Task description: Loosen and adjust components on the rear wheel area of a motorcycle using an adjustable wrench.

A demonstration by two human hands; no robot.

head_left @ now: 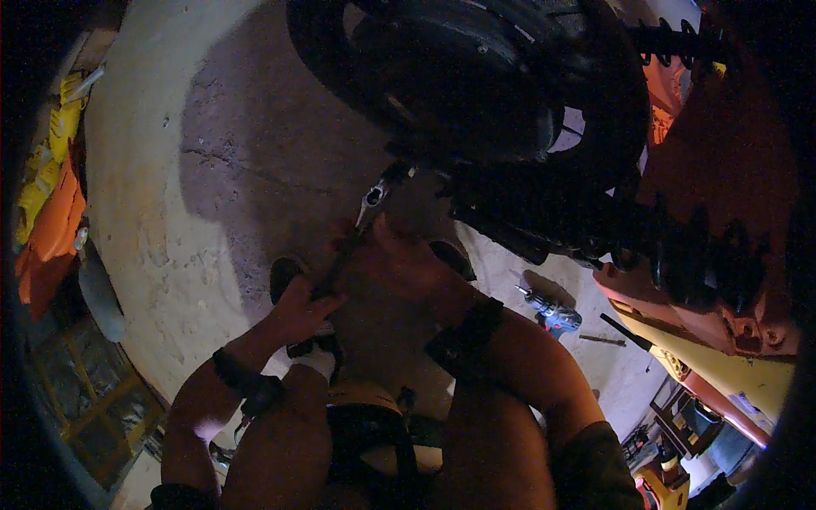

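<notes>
A ratchet wrench [371, 201] with a bright metal head and a dark handle slants up between my hands. My left hand [299, 308] is closed round the lower end of its handle. Higher up, near the head, my right hand [399, 259] grips the same tool, its thumb along the side; shadow partly hides its fingers. The wrench head meets a dark fitting [396, 172] beneath a large black wheel assembly [459, 76]. What exactly it sits on is too dark to make out.
At the right a black coil-spring shock absorber [697, 255] reaches across beside orange and yellow bodywork [739, 340]. A cordless drill [552, 313] lies on the concrete floor [144, 212], near a thin rod [602, 341]. Orange and yellow panels [53, 229] stand at the far left.
</notes>
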